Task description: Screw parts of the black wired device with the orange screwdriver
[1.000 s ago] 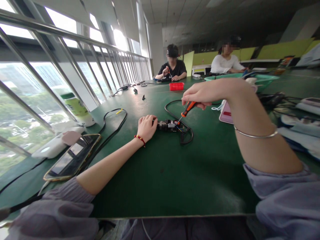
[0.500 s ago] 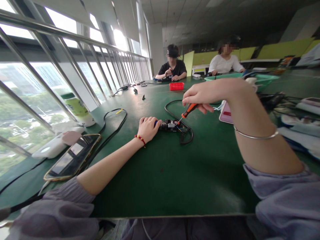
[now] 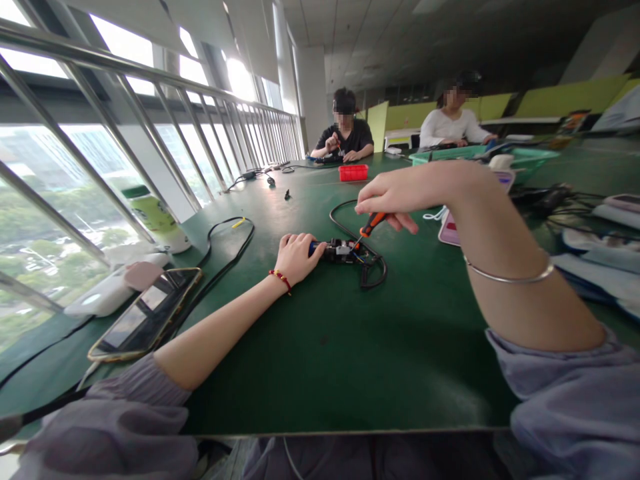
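My left hand [image 3: 299,257] is wrapped over the blue end of a corded power tool [image 3: 342,249], which lies on the green table. The tool's rear housing is off, so wires and black, grey and red parts show. In my right hand [image 3: 400,190] is a screwdriver [image 3: 373,224] with an orange and black handle. It slants down to the left, its tip at the exposed parts; whether it sits in a screw is too small to tell. A black cord [image 3: 384,272] curls around the tool's open end.
To the left are a phone [image 3: 145,313], a white device [image 3: 113,290] and a green-and-white cup [image 3: 157,220]. A red box [image 3: 353,173] stands farther back, a teal basket [image 3: 533,159] at right. Two people sit across the table; cables and cloth lie at right.
My right hand and the screwdriver handle have shifted slightly left, with the tip staying at the tool. My left hand keeps its place. The person in white has moved their hands.
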The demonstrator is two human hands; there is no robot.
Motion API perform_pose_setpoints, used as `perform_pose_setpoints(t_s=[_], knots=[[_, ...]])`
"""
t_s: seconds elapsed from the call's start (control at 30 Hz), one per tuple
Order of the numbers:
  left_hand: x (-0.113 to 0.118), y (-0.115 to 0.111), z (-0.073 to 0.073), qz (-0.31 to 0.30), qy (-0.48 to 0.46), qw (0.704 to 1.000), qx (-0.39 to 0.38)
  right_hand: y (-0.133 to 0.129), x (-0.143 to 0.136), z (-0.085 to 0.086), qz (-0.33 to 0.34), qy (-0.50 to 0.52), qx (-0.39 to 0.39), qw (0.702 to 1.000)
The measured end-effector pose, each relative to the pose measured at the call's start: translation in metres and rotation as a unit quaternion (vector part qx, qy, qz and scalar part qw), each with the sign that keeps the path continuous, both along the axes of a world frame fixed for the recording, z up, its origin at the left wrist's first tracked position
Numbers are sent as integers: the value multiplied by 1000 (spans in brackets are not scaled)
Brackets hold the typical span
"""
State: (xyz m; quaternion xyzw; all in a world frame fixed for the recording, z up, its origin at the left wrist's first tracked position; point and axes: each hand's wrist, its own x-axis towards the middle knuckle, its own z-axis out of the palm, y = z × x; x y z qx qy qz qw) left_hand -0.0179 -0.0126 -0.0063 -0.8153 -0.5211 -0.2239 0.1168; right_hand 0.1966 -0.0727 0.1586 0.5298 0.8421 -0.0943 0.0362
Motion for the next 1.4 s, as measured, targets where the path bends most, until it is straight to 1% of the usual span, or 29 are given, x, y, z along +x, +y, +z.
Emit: perform_pose_setpoints(t_s=[0.1,0.17,0.27,0.37,0.43,0.53,0.6,0.7,0.87,1.03,1.1,1.27,1.4], knots=[[0,0,1,0,5,1000,-4,-1,-2,0,-7,-13,-11,1000],[1,-1,1,0,6,1000,-6,0,-1,1,11,-9,13,1000],[1,0,1,1,3,1000,-5,3,2,1,56,-3,68,996],[1,1,0,5,11,1000,-1,5,2,0,80,7,76,994],[2,1,0,9,19,1000,3,3,-1,-1,64,12,57,996],[2,1,0,11,25,1000,6,-2,-5,-1,19,1,33,999],[2,1,0,10,26,1000,4,-4,-5,0,7,-6,23,1000],[2,1,0,7,23,1000,1,-3,-2,2,27,4,26,999],[1,0,1,-1,4,1000,-7,3,6,2,56,23,74,995],[1,-3,4,4,13,1000,-17,4,8,2,34,28,39,998],[1,-4,4,6,15,1000,-16,3,7,2,31,26,36,999],[1,-5,5,10,25,999,-21,5,7,1,39,30,47,998],[1,-5,5,10,28,999,-19,8,8,2,61,22,49,997]])
